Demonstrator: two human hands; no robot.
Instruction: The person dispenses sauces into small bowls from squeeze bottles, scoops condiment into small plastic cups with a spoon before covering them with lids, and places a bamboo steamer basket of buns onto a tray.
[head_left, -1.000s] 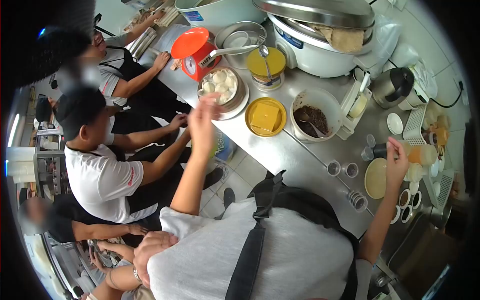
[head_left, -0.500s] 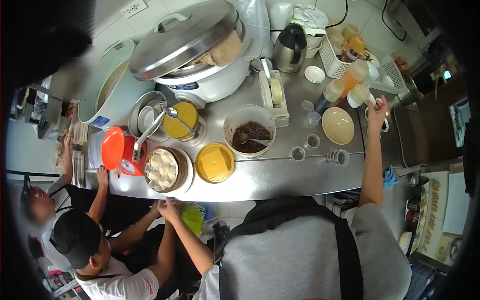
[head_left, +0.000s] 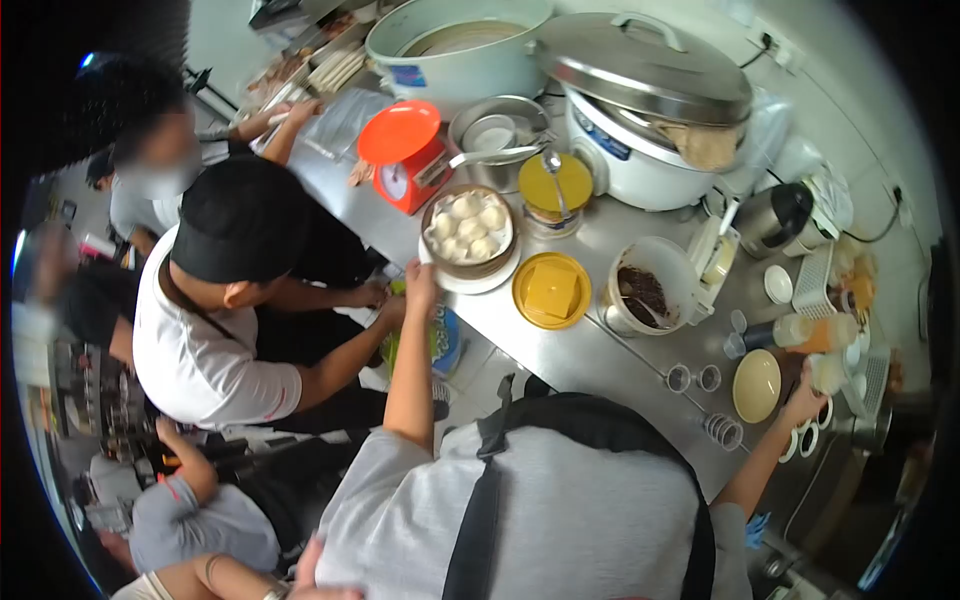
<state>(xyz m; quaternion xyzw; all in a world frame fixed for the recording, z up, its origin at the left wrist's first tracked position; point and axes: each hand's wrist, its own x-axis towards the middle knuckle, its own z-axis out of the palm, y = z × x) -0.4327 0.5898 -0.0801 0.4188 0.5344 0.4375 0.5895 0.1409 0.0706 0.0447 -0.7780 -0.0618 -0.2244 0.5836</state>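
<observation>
My left hand (head_left: 423, 284) is at the near-left rim of a white plate (head_left: 478, 284), its fingers closed at the edge and partly hidden. On that plate stands a round bamboo steamer (head_left: 508, 252) holding several white buns (head_left: 468, 228). Far to the right, my right hand (head_left: 803, 404) is closed on a squeeze bottle (head_left: 827, 373) with pale contents. Beside that hand lie a cream-coloured plate (head_left: 757, 386) and several white rings (head_left: 806, 440). Another squeeze bottle, with orange sauce (head_left: 832, 332), lies close behind.
A yellow lid (head_left: 551, 290), a tub of dark filling (head_left: 640, 290), a spoon-topped can (head_left: 556, 190) and a red scale (head_left: 402, 165) stand along the counter. Behind them is a large cooker (head_left: 640, 150). A co-worker in a black cap (head_left: 240, 220) works close at my left.
My view has swung left. My left hand has come up from below the counter edge to the plate's rim. My right hand has closed on the squeeze bottle.
</observation>
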